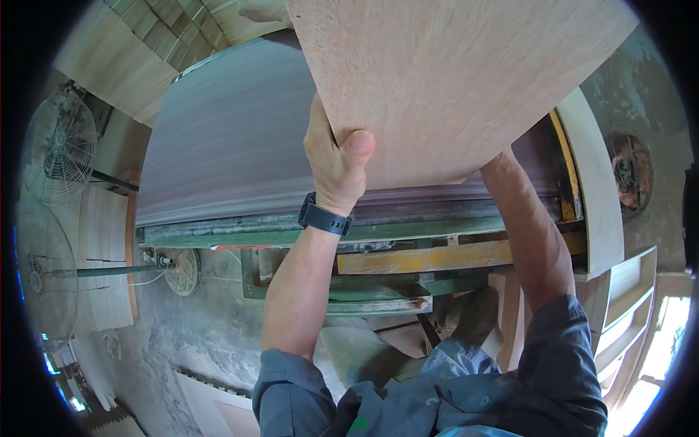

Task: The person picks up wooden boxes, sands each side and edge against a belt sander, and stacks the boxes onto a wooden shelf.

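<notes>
A flat, light wooden panel [459, 87] is raised at a tilt over a wide greyish-brown surface [233, 131] with a green-edged frame. My left hand [338, 160], with a black watch on its wrist, grips the panel's left edge. Its thumb presses on the upper face, and its fingers are out of sight behind. My right hand [499, 159] reaches under the near right part of the panel. Only its wrist end shows; the panel hides the fingers, so their grip cannot be made out.
Two caged fans [60, 142] stand at the left. Stacked wood pieces [175, 33] lie at the far left. A yellow-painted bar [429, 257] runs below the near edge. Wooden frames [626, 298] stand at the right. What looks like another person's hand [262, 9] shows at the top.
</notes>
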Action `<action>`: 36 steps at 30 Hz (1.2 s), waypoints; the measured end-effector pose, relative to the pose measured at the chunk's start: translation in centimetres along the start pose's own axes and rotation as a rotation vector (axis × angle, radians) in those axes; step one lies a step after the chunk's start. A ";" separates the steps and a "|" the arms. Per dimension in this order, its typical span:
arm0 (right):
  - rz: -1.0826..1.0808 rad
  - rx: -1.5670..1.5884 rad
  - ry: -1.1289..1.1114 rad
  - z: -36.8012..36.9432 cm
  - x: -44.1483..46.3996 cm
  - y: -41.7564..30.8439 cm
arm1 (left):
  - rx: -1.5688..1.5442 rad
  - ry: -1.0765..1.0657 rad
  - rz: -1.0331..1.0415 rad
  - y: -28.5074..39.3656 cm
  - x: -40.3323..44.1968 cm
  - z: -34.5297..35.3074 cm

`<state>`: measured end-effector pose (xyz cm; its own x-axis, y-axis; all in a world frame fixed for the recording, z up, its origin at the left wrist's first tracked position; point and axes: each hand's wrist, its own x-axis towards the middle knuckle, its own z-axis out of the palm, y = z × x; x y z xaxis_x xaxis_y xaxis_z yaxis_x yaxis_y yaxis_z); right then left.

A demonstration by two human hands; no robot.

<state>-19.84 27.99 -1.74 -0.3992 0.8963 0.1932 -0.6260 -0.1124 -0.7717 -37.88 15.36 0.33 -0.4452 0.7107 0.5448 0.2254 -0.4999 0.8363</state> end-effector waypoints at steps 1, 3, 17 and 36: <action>-0.001 0.005 -0.006 0.1 -0.1 0.4 | 0.006 0.001 -0.004 0.0 0.0 -0.2; -0.004 0.020 -0.011 0.1 -0.1 0.9 | 0.017 0.008 0.001 -0.2 0.2 -0.5; 0.049 -0.434 0.079 3.0 0.5 3.7 | 0.124 0.116 0.097 -0.8 0.2 -4.0; 0.005 -0.576 -0.226 16.7 -8.1 -1.0 | -0.153 0.373 -0.097 8.9 -7.0 -11.7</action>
<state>-27.21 13.65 7.56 -0.5730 0.7760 0.2637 -0.1868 0.1897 -0.9639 -42.90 0.14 3.24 -0.7477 0.5445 0.3802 0.0476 -0.5270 0.8485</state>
